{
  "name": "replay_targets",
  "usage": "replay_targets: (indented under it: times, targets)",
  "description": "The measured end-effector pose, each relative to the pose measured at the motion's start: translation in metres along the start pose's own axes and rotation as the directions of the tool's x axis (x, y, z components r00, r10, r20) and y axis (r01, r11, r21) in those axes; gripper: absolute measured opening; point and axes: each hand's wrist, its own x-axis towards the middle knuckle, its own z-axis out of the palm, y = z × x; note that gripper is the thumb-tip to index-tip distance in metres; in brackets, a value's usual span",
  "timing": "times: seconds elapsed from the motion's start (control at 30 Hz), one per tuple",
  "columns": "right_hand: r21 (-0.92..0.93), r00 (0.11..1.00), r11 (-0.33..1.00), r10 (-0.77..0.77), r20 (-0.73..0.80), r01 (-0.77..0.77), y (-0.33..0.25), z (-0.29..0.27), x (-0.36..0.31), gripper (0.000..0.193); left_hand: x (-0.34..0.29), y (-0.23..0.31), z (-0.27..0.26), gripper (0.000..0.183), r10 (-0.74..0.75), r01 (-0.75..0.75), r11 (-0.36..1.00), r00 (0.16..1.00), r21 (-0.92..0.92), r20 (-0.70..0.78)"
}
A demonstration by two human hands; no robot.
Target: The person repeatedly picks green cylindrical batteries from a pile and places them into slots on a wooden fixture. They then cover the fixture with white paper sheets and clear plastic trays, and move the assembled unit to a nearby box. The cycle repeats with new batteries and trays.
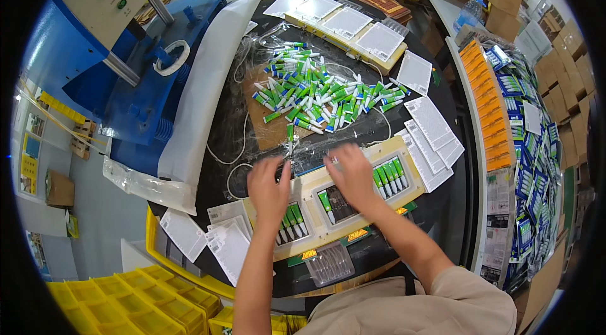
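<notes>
A cream-coloured tray fixture (pixel 304 191) with three clear-plastic wells lies before me, slightly tilted across the table. Several green-and-white small tubes (pixel 294 220) fill part of its left well, and more lie in the right well. The middle well shows a single tube (pixel 327 206) at its left side. My left hand (pixel 267 190) is over the fixture's left end, fingers apart, close to a lone tube (pixel 290 132). Over the middle and right wells is my right hand (pixel 352 177), thumb apart from its bent fingers. Beyond both hands spreads a loose pile of tubes (pixel 325 92).
A second fixture (pixel 347 26) with white cards stands at the back. Printed cards (pixel 429 123) lie right, others (pixel 230 246) left. An empty clear blister (pixel 330 264) sits at the near edge. A blue machine (pixel 151 95) stands left; packaged goods (pixel 530 177) fill a bin at right.
</notes>
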Motion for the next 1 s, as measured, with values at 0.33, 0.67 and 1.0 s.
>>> replay_targets:
  times: [0.33,0.67,1.0]
  targets:
    - [-0.162,0.997,0.986,-0.033,0.073,0.044,0.045,0.029,0.038,0.017,0.039,-0.013,0.046,0.017,-0.013,-0.011,0.982,0.992,0.19,0.127]
    - [0.115,0.976,0.982,-0.163,0.146,0.147,0.024,-0.099,-0.079,0.027,-0.101,0.085,0.018,0.032,0.406,-0.423,0.9,0.901,0.101,0.151]
    - [0.072,0.747,0.806,-0.573,0.337,0.587,0.031,-0.069,-0.07,0.03,-0.122,0.071,0.026,0.034,0.42,-0.477,0.844,0.872,0.244,0.252]
